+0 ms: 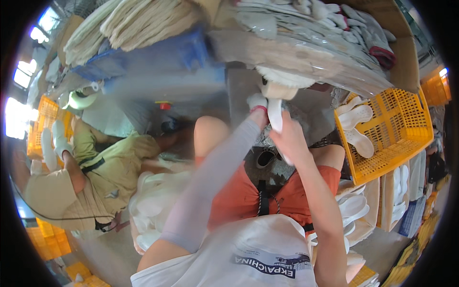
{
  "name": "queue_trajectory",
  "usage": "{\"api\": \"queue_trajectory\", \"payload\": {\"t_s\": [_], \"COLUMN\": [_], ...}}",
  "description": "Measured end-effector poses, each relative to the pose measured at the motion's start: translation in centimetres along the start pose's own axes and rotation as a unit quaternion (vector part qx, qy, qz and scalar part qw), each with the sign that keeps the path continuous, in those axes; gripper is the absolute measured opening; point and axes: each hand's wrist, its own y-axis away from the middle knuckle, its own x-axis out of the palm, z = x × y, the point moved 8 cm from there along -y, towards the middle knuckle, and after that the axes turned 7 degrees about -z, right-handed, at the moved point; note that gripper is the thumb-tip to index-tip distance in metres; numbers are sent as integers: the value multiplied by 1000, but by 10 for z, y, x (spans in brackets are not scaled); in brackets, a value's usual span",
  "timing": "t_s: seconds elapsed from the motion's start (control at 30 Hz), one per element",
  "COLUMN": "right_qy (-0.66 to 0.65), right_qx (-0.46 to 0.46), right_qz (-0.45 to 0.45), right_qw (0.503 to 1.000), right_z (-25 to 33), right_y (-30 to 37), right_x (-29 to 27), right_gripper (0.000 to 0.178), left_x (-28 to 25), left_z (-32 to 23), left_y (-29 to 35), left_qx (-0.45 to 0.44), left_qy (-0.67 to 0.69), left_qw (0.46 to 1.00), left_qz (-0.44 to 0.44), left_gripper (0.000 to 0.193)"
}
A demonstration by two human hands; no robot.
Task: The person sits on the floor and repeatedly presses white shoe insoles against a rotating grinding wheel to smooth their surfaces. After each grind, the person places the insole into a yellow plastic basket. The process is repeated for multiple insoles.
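Note:
A long white spoon-shaped piece is held up between my hands, its upper end against the cream-coloured wheel. My right hand is bare and closed around the lower part, with a white tip showing below the fingers. On the left of the upper end is my left hand, in a white glove with a pink cuff. It looks closed on the piece's edge, though its fingers are partly hidden. Fluffy white material sits on top of the wheel.
To my right, a yellow plastic basket holds several white spoon-shaped pieces. More white pieces lie in a box below it. Bundled gloves and a blue bin are ahead. A co-worker sits at left beside a white heap.

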Motion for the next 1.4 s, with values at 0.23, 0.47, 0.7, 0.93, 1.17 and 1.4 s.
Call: {"api": "queue_trajectory", "payload": {"t_s": [0.23, 0.47, 0.7, 0.93, 1.17, 1.4], "right_qy": [-81, -34, 15, -275, -412, -516], "right_qx": [18, -64, -69, 13, 198, 213], "right_qz": [30, -196, -209, 29, 155, 56], "right_qw": [996, 978, 975, 961, 876, 828], "right_z": [20, -48, -33, -44, -42, -65], "right_y": [59, -4, -15, -30, 56, 64], "right_x": [-30, 22, 22, 36, -21, -12], "right_gripper": [46, 27, 36, 66, 82, 50], "left_x": [-5, 3, -14, -7, -32, -2], "left_z": [-3, 4, 21, 2, -8, -72], "left_y": [27, -25, -2, -15, 1, 22], "left_qx": [5, -7, -13, -5, -25, 246], "left_qy": [-31, 7, 4, -13, -64, -187], "left_qw": [999, 999, 1000, 1000, 997, 949], "left_qz": [13, 36, 19, 11, -34, 68], "left_gripper": [34, 33, 31, 30, 30, 39]}}
